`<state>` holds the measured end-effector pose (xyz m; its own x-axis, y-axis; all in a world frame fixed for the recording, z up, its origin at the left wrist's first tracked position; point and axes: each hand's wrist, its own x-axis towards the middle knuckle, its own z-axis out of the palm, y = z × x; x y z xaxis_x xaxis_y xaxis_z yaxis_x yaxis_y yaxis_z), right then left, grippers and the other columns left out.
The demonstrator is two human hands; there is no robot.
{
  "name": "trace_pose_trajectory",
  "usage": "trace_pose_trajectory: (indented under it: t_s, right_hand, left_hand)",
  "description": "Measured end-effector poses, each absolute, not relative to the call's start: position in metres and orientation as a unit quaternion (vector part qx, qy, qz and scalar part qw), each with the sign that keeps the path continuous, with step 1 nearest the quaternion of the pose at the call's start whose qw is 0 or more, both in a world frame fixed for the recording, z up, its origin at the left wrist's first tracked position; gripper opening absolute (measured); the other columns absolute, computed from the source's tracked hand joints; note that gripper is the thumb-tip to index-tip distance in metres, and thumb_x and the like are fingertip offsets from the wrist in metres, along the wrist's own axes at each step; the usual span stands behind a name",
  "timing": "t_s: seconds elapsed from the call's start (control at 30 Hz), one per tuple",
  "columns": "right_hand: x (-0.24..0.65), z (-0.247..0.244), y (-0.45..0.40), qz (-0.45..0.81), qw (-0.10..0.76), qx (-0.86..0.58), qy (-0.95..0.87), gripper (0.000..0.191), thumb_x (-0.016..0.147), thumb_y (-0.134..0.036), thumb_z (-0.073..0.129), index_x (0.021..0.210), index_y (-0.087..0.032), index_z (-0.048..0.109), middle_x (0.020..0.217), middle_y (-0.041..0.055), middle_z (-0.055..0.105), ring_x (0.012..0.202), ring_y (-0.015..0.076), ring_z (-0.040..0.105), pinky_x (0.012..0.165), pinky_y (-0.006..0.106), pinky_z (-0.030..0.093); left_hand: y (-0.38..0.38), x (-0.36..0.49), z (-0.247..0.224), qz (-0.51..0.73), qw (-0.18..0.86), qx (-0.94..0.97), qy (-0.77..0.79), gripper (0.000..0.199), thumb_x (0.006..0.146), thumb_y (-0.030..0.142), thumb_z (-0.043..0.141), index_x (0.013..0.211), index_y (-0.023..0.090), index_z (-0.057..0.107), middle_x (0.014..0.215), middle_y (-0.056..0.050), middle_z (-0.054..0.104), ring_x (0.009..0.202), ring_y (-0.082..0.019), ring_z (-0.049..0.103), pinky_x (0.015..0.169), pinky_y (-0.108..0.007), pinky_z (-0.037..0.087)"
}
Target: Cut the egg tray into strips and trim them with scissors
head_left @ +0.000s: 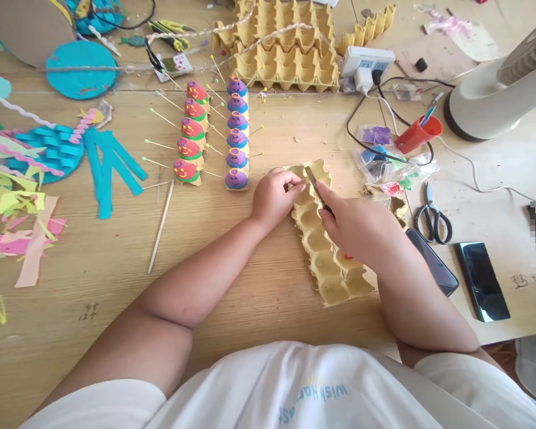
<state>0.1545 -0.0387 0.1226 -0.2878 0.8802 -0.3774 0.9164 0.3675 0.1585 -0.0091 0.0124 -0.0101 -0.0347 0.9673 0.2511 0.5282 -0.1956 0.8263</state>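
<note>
A yellow egg-carton piece with two rows of cups lies on the wooden table in front of me. At its far left edge is my left hand, its thumb and fingers pinched together at the carton's rim. My right hand is closed around a knife, whose blade points away from me over the far end of the carton. A small red spot shows in a cup beside my right hand. Left of the hands stand two painted carton strips, one red and green, one purple and blue, with thin sticks stuck in them.
Right of the hands lie black-handled scissors, two phones, clay packets and a red cup. A power strip and stacked egg trays stand at the back. Paper crafts and a stick lie left.
</note>
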Motion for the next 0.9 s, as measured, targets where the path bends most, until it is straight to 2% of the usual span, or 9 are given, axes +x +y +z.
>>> trace_pose_trajectory:
  t_s: [0.13, 0.23, 0.43, 0.6, 0.9]
  right_hand:
    - [0.168, 0.135, -0.043, -0.026, 0.190, 0.557, 0.808, 0.063, 0.109, -0.031, 0.038, 0.172, -0.022, 0.032, 0.094, 0.0084, 0.082, 0.072, 0.0217, 0.069, 0.059, 0.029, 0.033]
    - [0.173, 0.139, -0.052, 0.018, 0.180, 0.558, 0.810, 0.066, 0.107, -0.025, 0.037, 0.172, -0.020, 0.030, 0.091, 0.0090, 0.081, 0.068, 0.0202, 0.067, 0.058, 0.029, 0.030]
    - [0.170, 0.138, -0.058, 0.029, 0.225, 0.550, 0.804, 0.069, 0.104, -0.021, 0.038, 0.172, -0.014, 0.029, 0.075, 0.0091, 0.076, 0.060, 0.0202, 0.064, 0.056, 0.029, 0.028]
    - [0.167, 0.137, -0.057, 0.012, 0.246, 0.554, 0.795, 0.070, 0.106, -0.022, 0.039, 0.174, -0.016, 0.025, 0.079, 0.0101, 0.078, 0.061, 0.0215, 0.066, 0.056, 0.029, 0.029]
    - [0.169, 0.132, -0.060, 0.009, 0.234, 0.542, 0.807, 0.069, 0.107, -0.020, 0.036, 0.175, -0.016, 0.023, 0.082, 0.0109, 0.078, 0.064, 0.0230, 0.068, 0.056, 0.031, 0.027]
  left_hand:
    - [0.012, -0.008, -0.010, 0.432, 0.260, 0.639, 0.581, 0.007, 0.085, 0.016, 0.076, 0.082, 0.022, 0.076, 0.088, -0.001, 0.075, 0.079, -0.017, 0.064, 0.078, -0.032, 0.052]
    - [0.012, -0.008, -0.010, 0.436, 0.262, 0.636, 0.580, 0.007, 0.085, 0.015, 0.077, 0.081, 0.021, 0.076, 0.089, -0.001, 0.076, 0.079, -0.016, 0.064, 0.078, -0.032, 0.052]
    - [0.012, -0.010, -0.011, 0.438, 0.254, 0.645, 0.572, 0.007, 0.085, 0.015, 0.077, 0.082, 0.022, 0.077, 0.086, -0.001, 0.074, 0.079, -0.017, 0.064, 0.078, -0.032, 0.053]
    - [0.012, -0.010, -0.011, 0.436, 0.252, 0.647, 0.572, 0.007, 0.084, 0.016, 0.077, 0.082, 0.023, 0.077, 0.085, -0.001, 0.074, 0.078, -0.017, 0.064, 0.077, -0.032, 0.053]
    - [0.013, -0.010, -0.012, 0.432, 0.253, 0.647, 0.574, 0.006, 0.084, 0.017, 0.077, 0.083, 0.023, 0.077, 0.087, -0.001, 0.075, 0.080, -0.017, 0.065, 0.079, -0.033, 0.054]
